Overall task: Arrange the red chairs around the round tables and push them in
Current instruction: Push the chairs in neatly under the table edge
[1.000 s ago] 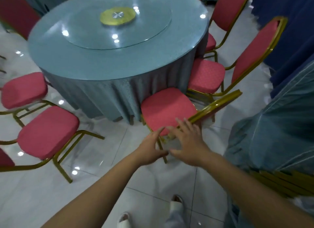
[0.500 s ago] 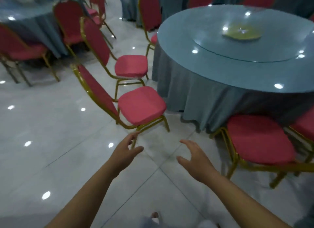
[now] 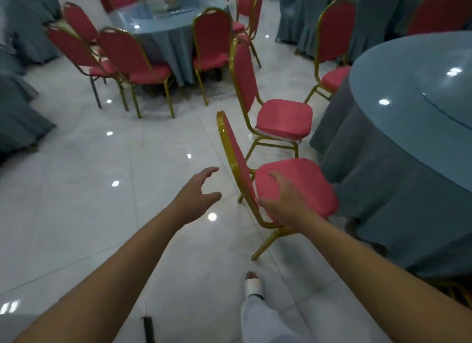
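Fingers spread and holding nothing, the left hand (image 3: 199, 189) and right hand (image 3: 283, 202) hovered at the red chair (image 3: 306, 184) beside the edge of the round table (image 3: 408, 87); its back likely needed gripping before pushing in.

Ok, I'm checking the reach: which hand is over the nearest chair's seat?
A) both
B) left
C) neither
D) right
D: the right hand spreads over the nearest chair's seat; the left hand is open over the floor, left of the backrest.

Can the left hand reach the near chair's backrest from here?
Probably yes: the left hand hovers open just left of the near chair's backrest, with nothing between them.
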### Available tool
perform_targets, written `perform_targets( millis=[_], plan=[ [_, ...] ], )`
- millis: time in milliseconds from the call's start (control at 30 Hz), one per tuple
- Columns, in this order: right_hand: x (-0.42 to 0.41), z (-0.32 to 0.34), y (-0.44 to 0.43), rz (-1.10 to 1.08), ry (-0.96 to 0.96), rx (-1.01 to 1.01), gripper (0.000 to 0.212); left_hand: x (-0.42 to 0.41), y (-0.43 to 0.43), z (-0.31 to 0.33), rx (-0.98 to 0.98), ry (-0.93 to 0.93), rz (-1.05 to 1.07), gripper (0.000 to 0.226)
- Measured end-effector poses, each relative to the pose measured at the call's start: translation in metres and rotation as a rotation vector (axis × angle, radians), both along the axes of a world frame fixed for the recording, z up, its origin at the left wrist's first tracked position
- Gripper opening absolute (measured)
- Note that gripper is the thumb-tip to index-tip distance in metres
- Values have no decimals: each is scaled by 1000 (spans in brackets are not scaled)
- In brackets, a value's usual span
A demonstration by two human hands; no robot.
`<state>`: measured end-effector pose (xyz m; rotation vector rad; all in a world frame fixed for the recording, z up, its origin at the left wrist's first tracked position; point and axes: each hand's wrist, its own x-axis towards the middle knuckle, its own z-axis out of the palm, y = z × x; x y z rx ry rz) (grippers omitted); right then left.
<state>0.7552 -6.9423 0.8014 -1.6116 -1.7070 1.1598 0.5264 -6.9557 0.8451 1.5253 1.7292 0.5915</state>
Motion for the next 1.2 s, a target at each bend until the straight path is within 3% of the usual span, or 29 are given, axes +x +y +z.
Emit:
perform_targets(
  millis=[133, 233, 400, 533, 700, 800, 900, 967, 1100, 1200],
  plan=[
    [-50, -16, 91, -43, 143, -112, 90, -23, 76, 5, -44, 4, 76, 63],
    [-91, -27, 158, -54, 105, -149, 100, -41, 115, -3, -51, 35, 88, 63],
    [-141, -51, 228, -105, -33, -279, 80, -69, 157, -21, -74, 28, 83, 65],
    [-146, -75, 231, -204, -38, -292, 85, -87, 209, -39, -140, 50, 4, 70],
    [-114, -79, 203, -130, 31, -320, 87, -77, 299, -49, -89, 277, -308, 109],
    [-82, -70, 150, -134, 78, -371, 84, -50, 331, -61, -56, 498, -599, 114],
    [-52, -56, 83, -282, -40, -407, 77, -15, 327, -82, -61, 639, -1065, 98],
    [-38, -47, 43, -362, -154, -438, 70, 0, 303, -95, -53, 543, -1328, 77],
    [-21, -38, -14, -514, -245, -504, 69, 22, 256, -112, 181, 377, -1403, 56],
    [-19, -41, -34, -653, -254, -481, 60, 60, 254, -107, 181, 384, -1455, 50]
  ],
)
